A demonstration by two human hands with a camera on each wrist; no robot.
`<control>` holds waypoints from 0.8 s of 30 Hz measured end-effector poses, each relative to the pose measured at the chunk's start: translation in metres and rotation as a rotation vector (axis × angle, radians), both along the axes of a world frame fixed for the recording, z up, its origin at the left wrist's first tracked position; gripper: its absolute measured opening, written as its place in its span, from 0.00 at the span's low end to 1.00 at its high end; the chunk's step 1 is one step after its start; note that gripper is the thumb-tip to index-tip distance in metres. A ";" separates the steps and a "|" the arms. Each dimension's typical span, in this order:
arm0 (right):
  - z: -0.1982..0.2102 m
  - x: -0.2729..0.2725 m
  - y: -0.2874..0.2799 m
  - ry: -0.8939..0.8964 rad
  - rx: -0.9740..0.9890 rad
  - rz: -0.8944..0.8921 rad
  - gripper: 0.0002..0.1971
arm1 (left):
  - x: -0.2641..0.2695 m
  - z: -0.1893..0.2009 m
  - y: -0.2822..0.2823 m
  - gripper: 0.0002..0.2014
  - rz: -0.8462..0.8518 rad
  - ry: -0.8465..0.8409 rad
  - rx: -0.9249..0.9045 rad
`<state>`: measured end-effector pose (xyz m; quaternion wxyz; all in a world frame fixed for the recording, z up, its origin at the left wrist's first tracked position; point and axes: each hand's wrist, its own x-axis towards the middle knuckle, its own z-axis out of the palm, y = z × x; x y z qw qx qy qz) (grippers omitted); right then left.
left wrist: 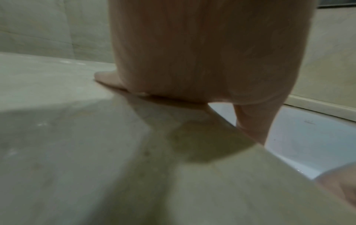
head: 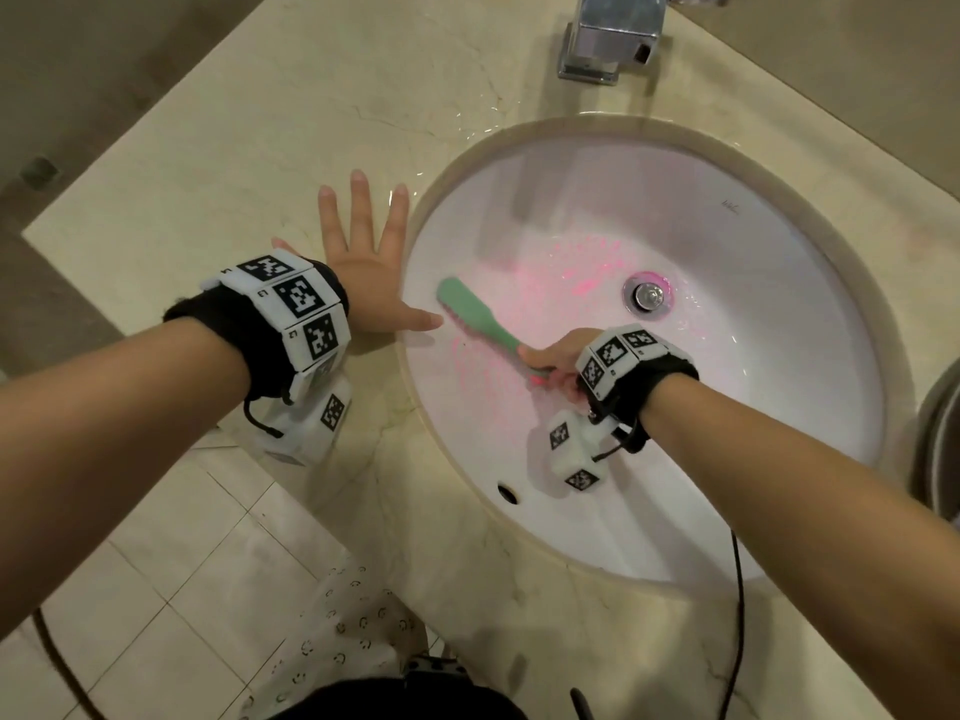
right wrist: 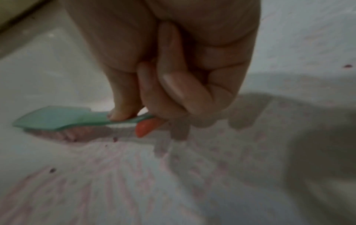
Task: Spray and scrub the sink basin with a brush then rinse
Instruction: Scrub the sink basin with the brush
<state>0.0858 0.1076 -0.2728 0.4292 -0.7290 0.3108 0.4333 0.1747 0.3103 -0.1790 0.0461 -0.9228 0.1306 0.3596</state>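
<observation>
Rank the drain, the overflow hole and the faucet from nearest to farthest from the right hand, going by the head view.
From the right hand:
1. Drain, just beyond it, at the basin bottom.
2. Overflow hole, on the near basin wall.
3. Faucet, on the countertop behind the sink.

From my remote feed: a beige marble bench (head: pixel 270 122) under warm light, a chrome faucet (head: pixel 613 33) at the far edge, pale floor tiles (head: pixel 171 553) near left.
</observation>
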 end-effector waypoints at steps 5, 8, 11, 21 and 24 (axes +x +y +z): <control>-0.003 -0.008 -0.011 0.141 -0.216 0.450 0.23 | 0.000 0.001 0.000 0.60 -0.002 -0.005 0.003; -0.007 -0.005 -0.031 0.092 -0.389 0.395 0.25 | 0.000 0.000 0.000 0.61 0.001 0.000 0.007; -0.009 0.003 -0.037 -0.067 -0.311 0.082 0.20 | 0.000 0.001 -0.001 0.61 0.001 0.007 0.007; -0.008 -0.004 -0.016 0.088 -0.227 0.508 0.23 | 0.000 0.000 0.000 0.60 -0.002 0.001 0.003; -0.009 -0.007 -0.037 0.091 -0.345 0.513 0.23 | 0.001 0.000 0.000 0.61 -0.004 0.003 0.008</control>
